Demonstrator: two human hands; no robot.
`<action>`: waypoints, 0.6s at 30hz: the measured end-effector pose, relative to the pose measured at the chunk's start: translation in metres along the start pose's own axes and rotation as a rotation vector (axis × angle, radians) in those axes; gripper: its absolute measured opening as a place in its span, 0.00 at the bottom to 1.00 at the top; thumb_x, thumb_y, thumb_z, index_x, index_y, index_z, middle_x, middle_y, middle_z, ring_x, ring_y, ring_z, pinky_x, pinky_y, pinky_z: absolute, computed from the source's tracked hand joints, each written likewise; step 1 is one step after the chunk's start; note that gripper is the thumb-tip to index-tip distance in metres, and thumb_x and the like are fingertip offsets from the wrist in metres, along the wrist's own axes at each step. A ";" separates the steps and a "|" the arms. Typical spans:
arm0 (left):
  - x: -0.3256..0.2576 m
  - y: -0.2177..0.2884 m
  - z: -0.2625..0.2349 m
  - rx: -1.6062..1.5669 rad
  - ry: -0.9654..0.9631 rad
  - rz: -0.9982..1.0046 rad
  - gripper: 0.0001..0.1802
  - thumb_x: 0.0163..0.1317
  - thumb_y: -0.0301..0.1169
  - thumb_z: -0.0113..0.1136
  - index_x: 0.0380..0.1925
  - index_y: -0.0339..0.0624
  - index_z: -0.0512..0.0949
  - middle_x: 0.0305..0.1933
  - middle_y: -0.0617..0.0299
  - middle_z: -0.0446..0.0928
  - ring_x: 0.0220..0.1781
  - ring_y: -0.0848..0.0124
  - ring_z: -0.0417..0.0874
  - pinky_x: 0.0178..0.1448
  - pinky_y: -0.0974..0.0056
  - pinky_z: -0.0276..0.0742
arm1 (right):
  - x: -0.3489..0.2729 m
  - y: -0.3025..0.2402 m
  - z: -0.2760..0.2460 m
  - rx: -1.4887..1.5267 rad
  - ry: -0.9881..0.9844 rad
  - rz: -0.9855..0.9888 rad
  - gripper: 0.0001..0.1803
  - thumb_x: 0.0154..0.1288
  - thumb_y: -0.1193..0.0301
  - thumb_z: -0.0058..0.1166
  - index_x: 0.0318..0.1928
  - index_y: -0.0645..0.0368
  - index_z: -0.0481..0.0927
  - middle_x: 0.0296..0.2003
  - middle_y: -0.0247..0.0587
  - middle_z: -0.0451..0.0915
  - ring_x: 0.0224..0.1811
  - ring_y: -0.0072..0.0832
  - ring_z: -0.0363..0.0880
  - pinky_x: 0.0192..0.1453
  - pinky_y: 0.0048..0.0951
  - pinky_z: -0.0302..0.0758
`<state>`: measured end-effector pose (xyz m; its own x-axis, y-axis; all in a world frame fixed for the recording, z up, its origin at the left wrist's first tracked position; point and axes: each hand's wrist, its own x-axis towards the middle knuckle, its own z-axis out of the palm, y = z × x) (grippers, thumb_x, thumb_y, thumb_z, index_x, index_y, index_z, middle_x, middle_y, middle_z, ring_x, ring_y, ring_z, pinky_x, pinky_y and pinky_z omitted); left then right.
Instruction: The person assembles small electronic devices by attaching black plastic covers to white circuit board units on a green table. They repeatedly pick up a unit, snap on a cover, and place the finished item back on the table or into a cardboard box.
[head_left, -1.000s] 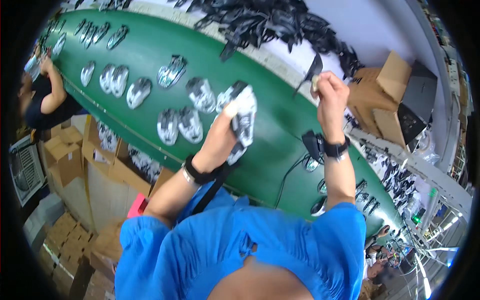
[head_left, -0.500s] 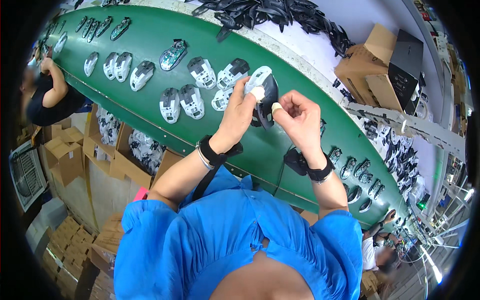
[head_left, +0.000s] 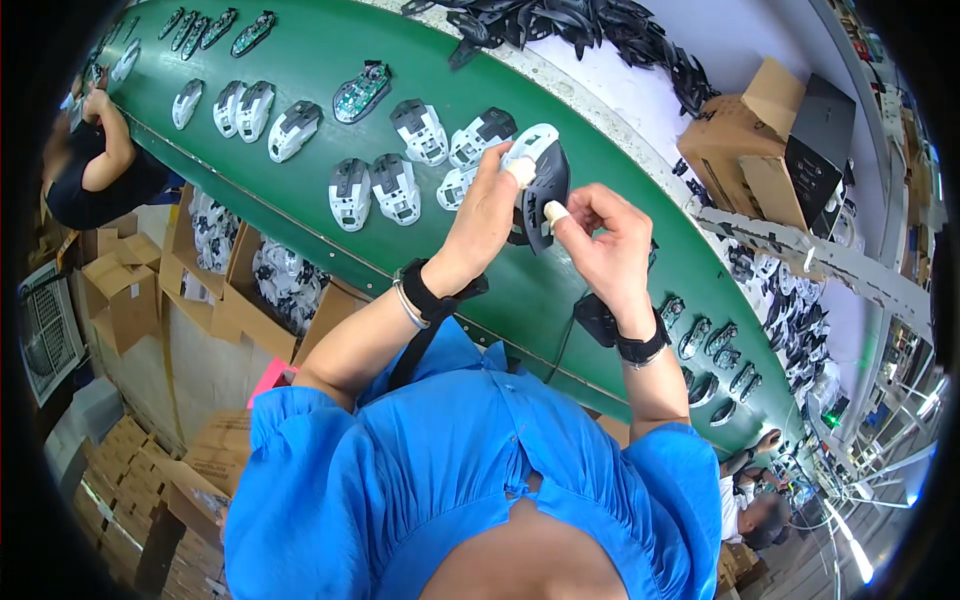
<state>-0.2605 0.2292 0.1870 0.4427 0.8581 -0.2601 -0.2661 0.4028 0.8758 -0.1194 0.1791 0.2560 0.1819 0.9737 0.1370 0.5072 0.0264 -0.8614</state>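
My left hand [head_left: 484,212] is closed around a white and black computer mouse shell [head_left: 545,180], tilted over the green bench. Its thumb, in a pale finger cot, presses on the white part. My right hand [head_left: 612,245] is at the shell's dark lower side, its fingers curled and its cot-covered thumb against the dark part. The right fingertips are partly hidden. Just left of the shell, several white and black mouse shells [head_left: 396,188] lie on the bench, some beside or behind my left hand.
Several mice with green circuit boards [head_left: 362,92] lie along the green bench [head_left: 300,190]. Black parts [head_left: 590,30] are heaped beyond its far edge. An open carton [head_left: 740,150] stands at right, and boxes of white parts [head_left: 288,285] at left. One person [head_left: 100,165] works at far left, another [head_left: 755,505] at lower right.
The whole view has shifted slightly, so the bench items appear a little higher and further right. My right thumb now lies further over the shell's dark part. My left hand keeps its hold.
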 end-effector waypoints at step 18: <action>-0.006 0.020 -0.007 0.346 0.024 0.178 0.33 0.51 0.36 0.72 0.55 0.33 0.69 0.45 0.57 0.78 0.45 0.73 0.79 0.50 0.68 0.75 | -0.021 0.003 0.007 0.030 -0.140 0.116 0.09 0.51 0.76 0.67 0.32 0.63 0.79 0.24 0.34 0.80 0.25 0.18 0.77 0.28 0.23 0.74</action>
<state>-0.2741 0.2343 0.2035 0.3947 0.9136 -0.0978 -0.0305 0.1194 0.9924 -0.1274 0.1601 0.2475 0.1181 0.9925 -0.0319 0.4642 -0.0835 -0.8818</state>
